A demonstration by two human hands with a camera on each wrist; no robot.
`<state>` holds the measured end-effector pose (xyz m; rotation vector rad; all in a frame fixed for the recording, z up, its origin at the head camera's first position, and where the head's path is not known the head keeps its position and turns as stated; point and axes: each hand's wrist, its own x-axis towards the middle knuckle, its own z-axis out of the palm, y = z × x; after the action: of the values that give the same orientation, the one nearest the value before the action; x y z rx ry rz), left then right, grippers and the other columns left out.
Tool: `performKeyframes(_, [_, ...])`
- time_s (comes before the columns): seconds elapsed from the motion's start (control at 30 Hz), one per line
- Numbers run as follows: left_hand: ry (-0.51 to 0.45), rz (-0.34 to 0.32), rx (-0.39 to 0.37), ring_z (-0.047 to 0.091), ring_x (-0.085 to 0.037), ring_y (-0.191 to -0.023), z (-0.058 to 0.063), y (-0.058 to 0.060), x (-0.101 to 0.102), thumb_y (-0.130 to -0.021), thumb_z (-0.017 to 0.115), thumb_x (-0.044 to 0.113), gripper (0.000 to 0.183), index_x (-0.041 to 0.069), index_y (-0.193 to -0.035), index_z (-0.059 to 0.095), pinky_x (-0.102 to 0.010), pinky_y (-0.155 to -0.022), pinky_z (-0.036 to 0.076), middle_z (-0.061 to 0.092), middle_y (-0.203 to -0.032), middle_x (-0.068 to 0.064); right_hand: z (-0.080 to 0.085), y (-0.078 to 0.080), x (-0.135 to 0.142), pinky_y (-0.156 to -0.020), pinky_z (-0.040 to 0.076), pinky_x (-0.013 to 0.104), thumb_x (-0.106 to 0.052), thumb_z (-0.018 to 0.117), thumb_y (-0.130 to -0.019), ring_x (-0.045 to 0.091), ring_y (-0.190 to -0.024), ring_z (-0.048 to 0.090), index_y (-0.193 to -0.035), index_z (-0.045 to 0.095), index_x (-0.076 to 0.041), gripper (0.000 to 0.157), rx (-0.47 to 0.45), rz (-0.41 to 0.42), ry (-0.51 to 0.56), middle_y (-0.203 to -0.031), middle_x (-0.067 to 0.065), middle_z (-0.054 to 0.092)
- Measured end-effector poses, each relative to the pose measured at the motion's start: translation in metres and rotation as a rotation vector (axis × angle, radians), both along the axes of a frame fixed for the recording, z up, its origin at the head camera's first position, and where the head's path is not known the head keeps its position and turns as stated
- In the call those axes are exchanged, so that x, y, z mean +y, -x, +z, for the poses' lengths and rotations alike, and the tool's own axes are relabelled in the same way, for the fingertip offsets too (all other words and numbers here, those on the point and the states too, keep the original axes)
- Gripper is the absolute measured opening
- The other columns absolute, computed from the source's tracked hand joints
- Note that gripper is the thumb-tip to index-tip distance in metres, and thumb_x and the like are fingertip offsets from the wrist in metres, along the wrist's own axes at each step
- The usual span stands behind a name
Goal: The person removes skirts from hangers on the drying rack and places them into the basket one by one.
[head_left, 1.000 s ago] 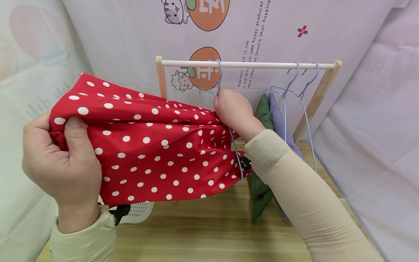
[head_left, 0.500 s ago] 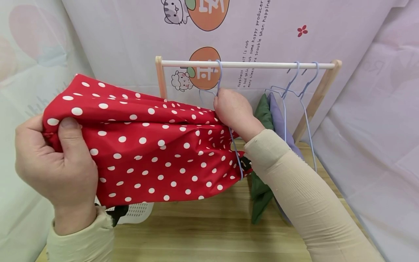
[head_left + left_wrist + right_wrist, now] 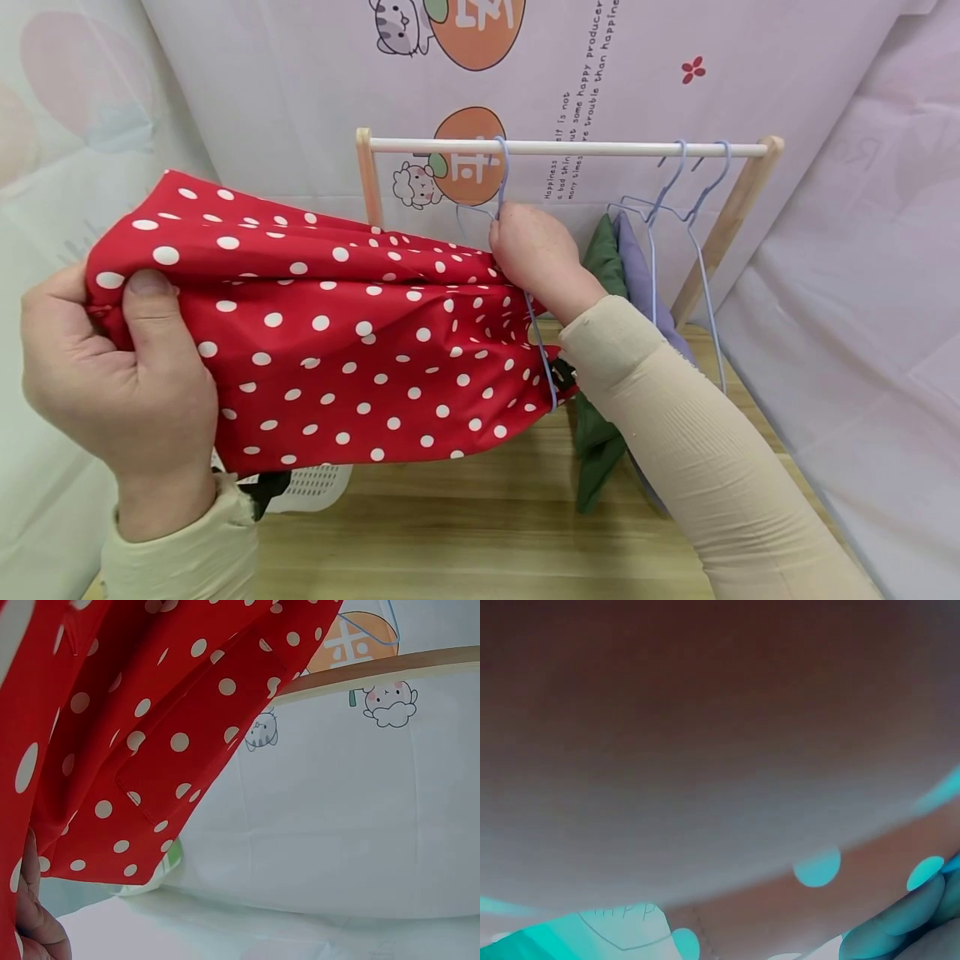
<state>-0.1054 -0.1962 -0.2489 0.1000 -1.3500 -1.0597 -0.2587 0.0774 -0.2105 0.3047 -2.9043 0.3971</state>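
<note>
My left hand (image 3: 120,375) pinches one end of a red garment with white polka dots (image 3: 337,350), its thumb lying on top of the cloth. The cloth stretches rightward to a light blue wire hanger (image 3: 538,350), whose hook sits over the rack's rail. Just below that hook, my right hand (image 3: 536,250) grips the hanger, and the garment's gathered end meets it there. A small black part (image 3: 562,373) shows at the garment's right end. In the left wrist view, the polka-dot garment (image 3: 180,742) hangs in folds beside my fingers (image 3: 37,922). Blurred cloth fills most of the right wrist view.
A clothes rack with a white rail (image 3: 585,148) and wooden posts stands ahead. Two more blue hangers (image 3: 705,275) hang at its right, near a green garment (image 3: 603,450) and a purple garment (image 3: 637,258). A white perforated basket (image 3: 318,487) stands on the wooden table (image 3: 450,542).
My left hand has moved a little to the left, drawing the polka-dot cloth along with it. The right hand and the hanger have stayed in place.
</note>
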Motion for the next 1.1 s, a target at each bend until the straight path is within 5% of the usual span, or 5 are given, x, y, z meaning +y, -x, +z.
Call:
performKeyframes(0.57, [-0.011,0.016,0.019,0.057,-0.005,-0.068,0.0039,-0.0018,-0.0032,-0.095,0.070,0.022,0.013,0.011,-0.101,0.075,-0.015,-0.066,0.043,0.067,-0.082,0.011,-0.0001,0.0004,-0.0006,-0.091,0.060,0.044,-0.028,0.047,-0.109,0.029,-0.096,0.071,-0.116,0.062,-0.005,0.028,-0.010,-0.006,0.002,-0.101,0.013,0.072])
performKeyframes(1.1, [-0.040,-0.016,0.009,0.068,-0.010,-0.076,0.0051,-0.0049,-0.0031,-0.095,0.071,0.021,0.011,0.012,-0.102,0.074,-0.018,-0.071,0.051,0.074,-0.091,-0.004,0.0004,0.0008,-0.0008,-0.092,0.059,0.045,-0.029,0.046,-0.109,0.029,-0.099,0.071,-0.118,0.062,-0.006,0.030,-0.017,-0.024,-0.002,-0.108,0.014,0.072])
